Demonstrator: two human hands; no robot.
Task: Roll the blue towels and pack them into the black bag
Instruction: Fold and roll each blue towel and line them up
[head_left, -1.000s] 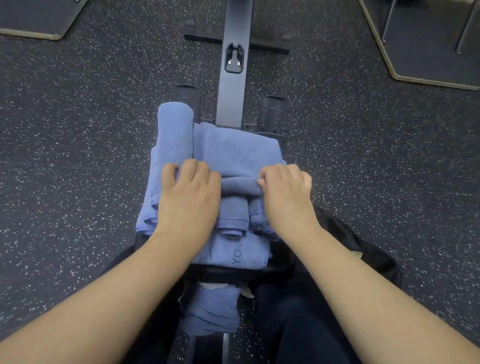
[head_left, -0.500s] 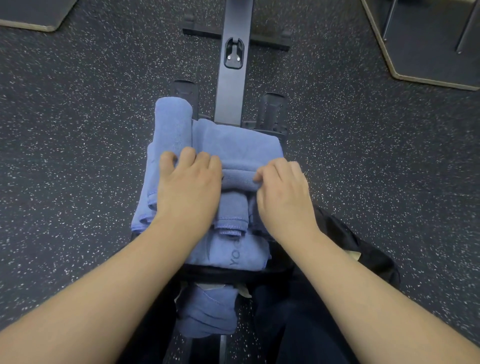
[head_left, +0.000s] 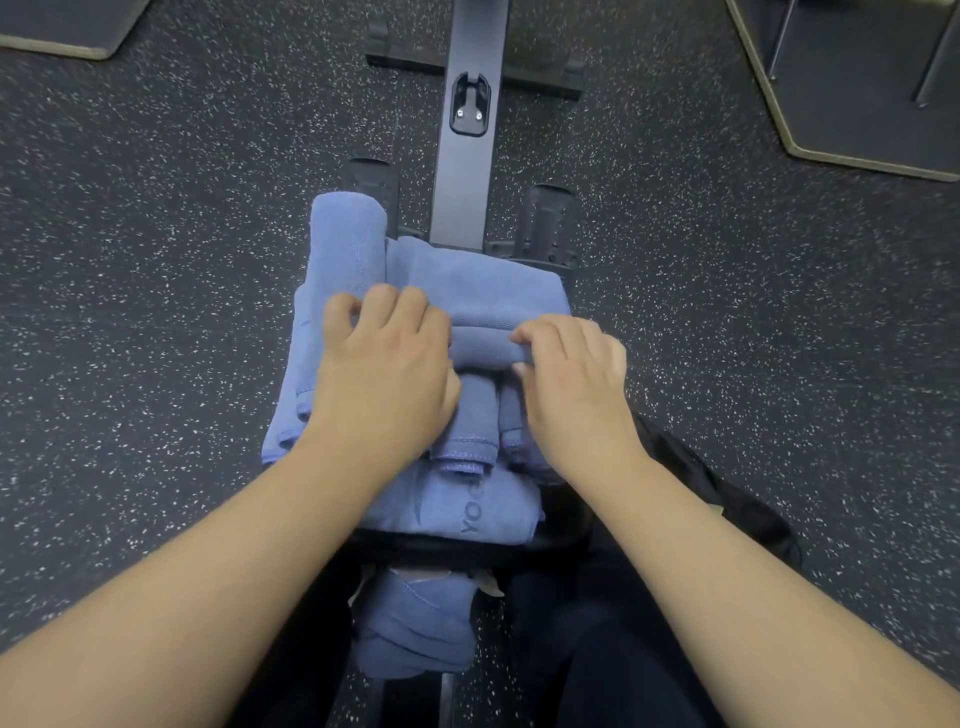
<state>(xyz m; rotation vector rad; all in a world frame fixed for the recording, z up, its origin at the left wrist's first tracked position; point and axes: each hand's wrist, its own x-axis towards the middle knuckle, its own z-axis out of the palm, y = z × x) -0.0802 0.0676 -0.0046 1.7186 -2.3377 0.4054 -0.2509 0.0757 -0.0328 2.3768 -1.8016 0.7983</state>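
1. Rolling under way: left hand and right hand, fingers curled, gripping the roll forming between them across the top blue towel.
2. Already rolled: one finished roll beyond the left fingertips.
3. Waiting beneath both palms: a stack of folded towels, unrolled.
4. Behind the right wrist: black bag; possibly a towel packed near the forearms, opening unclear.
5. Left to do: most rolling, nearly all packing.

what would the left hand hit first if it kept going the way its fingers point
Probably the already rolled blue towel lying just beyond the left hand, whose fingertips seem to touch its near end already; depth is unclear.
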